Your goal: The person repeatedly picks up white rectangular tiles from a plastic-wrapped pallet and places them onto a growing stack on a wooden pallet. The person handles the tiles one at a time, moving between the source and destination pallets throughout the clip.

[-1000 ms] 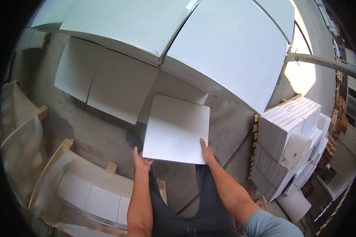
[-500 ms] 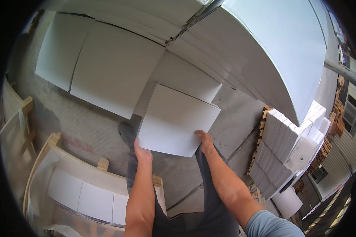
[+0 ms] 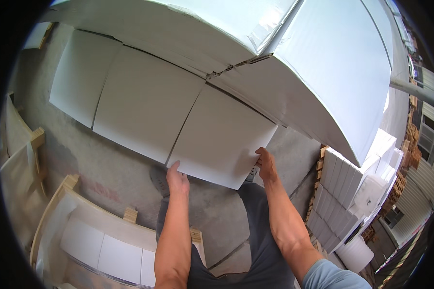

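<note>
A white square carton [image 3: 219, 137] lies at the right end of a row of white cartons, beside the wide middle carton [image 3: 147, 101]. A thin dark gap runs between the two. My left hand [image 3: 177, 182] is at its near edge by the left corner, the thumb on top and the other fingers hidden below. At the right edge, my right hand [image 3: 267, 164] holds the carton with fingers curled round the side. A narrower-looking carton [image 3: 79, 74] forms the row's left end.
Large white boxes [image 3: 323, 72] overhang the row's far side. A wooden-framed crate [image 3: 53, 197] with white cartons stands at lower left. White cartons [image 3: 342, 176] are stacked on wooden pallets at the right, near a white roll [image 3: 356, 253]. Concrete floor [image 3: 207, 204] shows between my legs.
The carton in my hands has moved away from me and slightly right, into line with the row. My right hand has shifted from its near right corner up along the right edge.
</note>
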A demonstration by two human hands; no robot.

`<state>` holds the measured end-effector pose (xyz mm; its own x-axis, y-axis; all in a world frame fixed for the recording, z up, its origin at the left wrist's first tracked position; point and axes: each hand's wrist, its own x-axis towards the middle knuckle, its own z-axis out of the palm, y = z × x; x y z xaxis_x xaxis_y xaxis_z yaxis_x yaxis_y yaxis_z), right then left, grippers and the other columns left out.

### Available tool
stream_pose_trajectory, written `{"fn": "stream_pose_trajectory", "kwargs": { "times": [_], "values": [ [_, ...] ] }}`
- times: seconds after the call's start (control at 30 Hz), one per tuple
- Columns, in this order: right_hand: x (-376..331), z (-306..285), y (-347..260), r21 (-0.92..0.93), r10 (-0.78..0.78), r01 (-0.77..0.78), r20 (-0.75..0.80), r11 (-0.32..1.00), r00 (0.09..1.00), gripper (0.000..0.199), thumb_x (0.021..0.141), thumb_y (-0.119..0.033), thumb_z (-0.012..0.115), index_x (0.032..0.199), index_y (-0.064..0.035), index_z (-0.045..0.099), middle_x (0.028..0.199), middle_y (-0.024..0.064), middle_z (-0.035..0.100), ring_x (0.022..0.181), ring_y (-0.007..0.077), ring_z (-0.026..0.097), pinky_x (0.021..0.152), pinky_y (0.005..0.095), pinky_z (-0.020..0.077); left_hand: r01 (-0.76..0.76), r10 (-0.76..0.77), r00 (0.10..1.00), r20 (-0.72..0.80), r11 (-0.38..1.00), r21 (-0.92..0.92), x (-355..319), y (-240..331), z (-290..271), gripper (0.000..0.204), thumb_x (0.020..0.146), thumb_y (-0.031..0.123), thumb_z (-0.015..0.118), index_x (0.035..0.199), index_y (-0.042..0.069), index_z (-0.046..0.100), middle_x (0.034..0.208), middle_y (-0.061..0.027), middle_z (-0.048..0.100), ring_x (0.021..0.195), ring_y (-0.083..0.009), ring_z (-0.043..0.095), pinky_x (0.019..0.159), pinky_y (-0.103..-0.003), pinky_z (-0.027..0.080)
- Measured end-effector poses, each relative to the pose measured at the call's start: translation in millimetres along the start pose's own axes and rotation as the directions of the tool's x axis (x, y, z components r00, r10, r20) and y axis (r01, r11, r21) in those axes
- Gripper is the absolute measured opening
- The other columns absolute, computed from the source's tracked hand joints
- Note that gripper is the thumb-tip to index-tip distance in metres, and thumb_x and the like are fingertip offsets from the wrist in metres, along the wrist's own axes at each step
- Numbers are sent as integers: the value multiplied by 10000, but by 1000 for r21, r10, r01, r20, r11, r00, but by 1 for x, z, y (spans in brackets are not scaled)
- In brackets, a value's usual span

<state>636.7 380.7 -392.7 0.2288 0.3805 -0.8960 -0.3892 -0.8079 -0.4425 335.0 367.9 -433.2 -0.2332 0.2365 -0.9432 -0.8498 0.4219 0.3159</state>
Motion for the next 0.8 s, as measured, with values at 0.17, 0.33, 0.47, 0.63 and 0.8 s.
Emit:
{"fn": "stream_pose_trajectory", "kwargs": {
  "times": [0.17,0.33,0.47,0.63,0.8],
  "values": [
    [19,-13,12,-69,13,-17,-56,997,998,379,728,-287,542,922,39,546,959,169,586,910,257,565,824,324,421,18,-18,999,35,1000,-1,0,1,4,319,781,20,538,1079,-13,426,1136,-127,462,1110,-247,426,959,-364,334],
    [20,-18,19,-117,-26,19,-55,993,998,356,734,-278,545,914,29,548,953,139,582,888,242,558,828,334,419,10,-23,993,117,994,108,-4,7,-1,351,798,67,533,1124,10,418,1171,-116,447,1144,-244,401,994,-395,294],
    [-10,-1,32,-165,-94,61,-205,984,974,234,688,-238,556,787,-26,577,658,10,481,608,161,448,610,285,371,16,-39,997,63,942,335,-12,16,-22,552,805,170,562,1274,9,318,1277,-119,390,1201,-265,356,1010,-418,261],
    [-97,20,69,-566,101,-86,-4,820,995,256,766,-221,534,870,8,585,802,61,597,657,156,556,578,271,445,77,46,987,-152,699,711,-49,4,-107,548,800,240,575,1254,-6,392,1056,-107,533,909,-190,506,773,-345,420],
    [-192,34,68,-618,338,-130,232,775,912,309,794,-272,570,972,-21,547,862,69,603,733,177,594,643,299,481,66,-43,998,-51,711,700,-155,54,-109,350,821,199,523,1102,-9,521,888,-75,568,740,-162,568,574,-273,442]
  ]
}}
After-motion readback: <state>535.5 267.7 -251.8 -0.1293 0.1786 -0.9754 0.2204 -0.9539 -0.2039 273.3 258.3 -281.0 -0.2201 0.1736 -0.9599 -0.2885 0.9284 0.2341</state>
